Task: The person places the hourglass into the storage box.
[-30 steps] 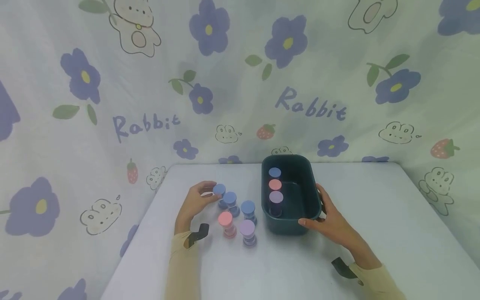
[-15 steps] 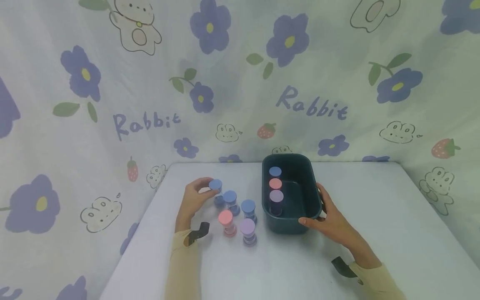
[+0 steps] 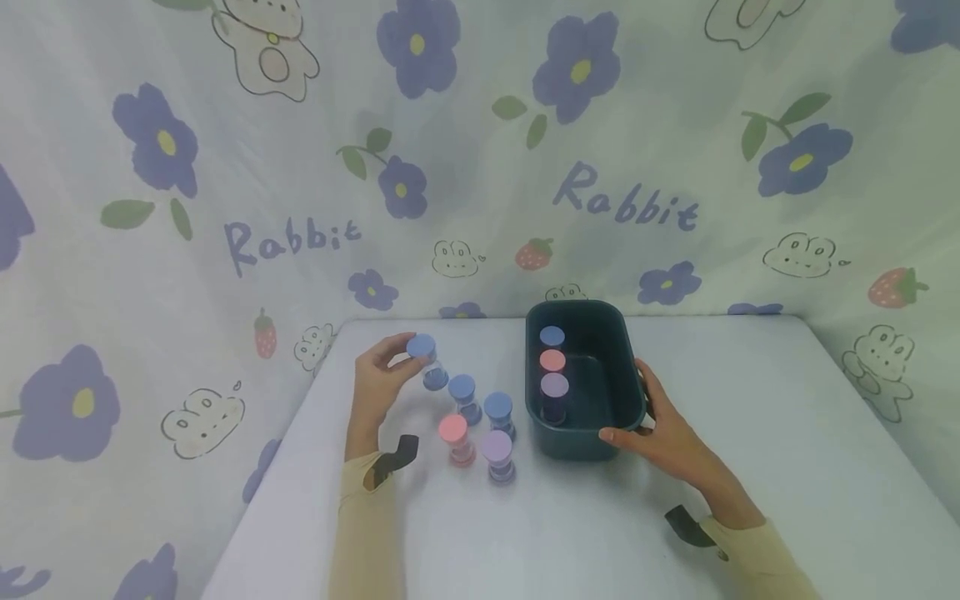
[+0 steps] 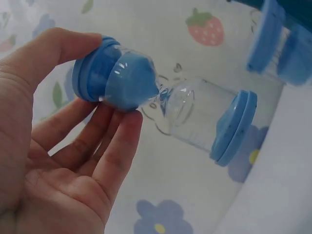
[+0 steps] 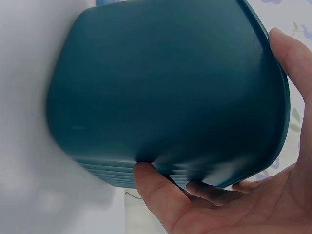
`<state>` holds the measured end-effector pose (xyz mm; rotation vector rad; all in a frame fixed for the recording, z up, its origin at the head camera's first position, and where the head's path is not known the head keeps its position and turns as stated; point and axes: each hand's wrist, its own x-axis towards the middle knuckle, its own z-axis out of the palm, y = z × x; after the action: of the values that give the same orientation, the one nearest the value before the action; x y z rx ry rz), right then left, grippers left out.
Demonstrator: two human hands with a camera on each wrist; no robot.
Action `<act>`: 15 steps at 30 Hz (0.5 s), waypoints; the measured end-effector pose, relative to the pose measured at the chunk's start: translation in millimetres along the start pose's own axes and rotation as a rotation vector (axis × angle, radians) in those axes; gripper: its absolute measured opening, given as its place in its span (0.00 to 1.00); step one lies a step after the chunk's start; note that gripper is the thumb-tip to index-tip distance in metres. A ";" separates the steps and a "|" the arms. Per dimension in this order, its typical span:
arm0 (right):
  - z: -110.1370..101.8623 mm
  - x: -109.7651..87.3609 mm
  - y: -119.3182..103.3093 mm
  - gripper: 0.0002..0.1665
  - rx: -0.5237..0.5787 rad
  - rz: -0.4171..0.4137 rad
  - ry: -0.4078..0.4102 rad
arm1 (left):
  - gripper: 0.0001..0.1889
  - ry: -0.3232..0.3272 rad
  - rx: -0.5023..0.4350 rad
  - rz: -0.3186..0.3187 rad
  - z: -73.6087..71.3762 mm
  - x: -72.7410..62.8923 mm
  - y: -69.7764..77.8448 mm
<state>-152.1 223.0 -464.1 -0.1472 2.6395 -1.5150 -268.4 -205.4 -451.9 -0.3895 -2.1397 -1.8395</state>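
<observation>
The worktop [image 3: 525,542] stretches wide to the front and right; the bin [image 3: 577,446] stands near its back edge, by the cloth [image 3: 480,125]. Inside, a row of timers [image 3: 552,361], blue, pink and lilac, lines the left wall, with room to their right. The right hand [image 3: 667,437] grips the bin's near right corner. Near the worktop's left edge, the left hand [image 3: 372,383] has a narrow grip, pinching the held timer [image 4: 146,85] by its upper cap [image 4: 80,73], long axis near upright. Left of the bin stand two blue timers [image 3: 462,389], a pink timer [image 3: 453,430] and a lilac timer [image 3: 498,448].
</observation>
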 end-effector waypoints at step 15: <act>-0.1 0.7 2.6 0.72 -0.004 -0.005 0.008 | 0.22 -0.014 -0.163 0.157 21.0 -6.3 56.0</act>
<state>-153.0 224.3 -466.3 -0.1489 2.6511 -1.5149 -241.8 -176.5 -406.3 -0.5902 -1.9133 -1.9312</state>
